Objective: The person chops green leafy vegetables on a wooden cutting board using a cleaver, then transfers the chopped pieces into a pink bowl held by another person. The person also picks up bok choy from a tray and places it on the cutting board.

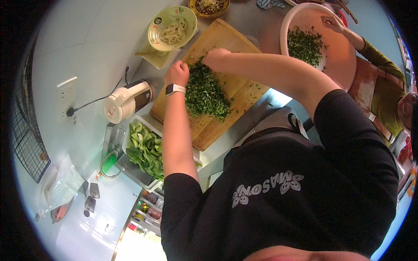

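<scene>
A heap of chopped leafy greens (pixel 207 93) covers the middle of a wooden cutting board (pixel 225 39), with loose bits scattered around it. My left hand (pixel 178 73), with a pale-banded smartwatch on its wrist, is curled at the heap's far left edge. Close to its right, my right hand (pixel 217 59) is bent over the far end of the heap, its fingers mostly turned out of sight. Dark greens show between the two hands. Whatever either hand grips is hidden.
Noodles lie in a pale bowl (pixel 152 34) beyond the board; a sauce dish (pixel 209 8) stands farther back. An electric kettle (pixel 125 101) and a basket of leafy vegetables (pixel 145 146) are left. Rightward, another person's hand (pixel 333 24) reaches over a large tub (pixel 336 62) holding chopped greens.
</scene>
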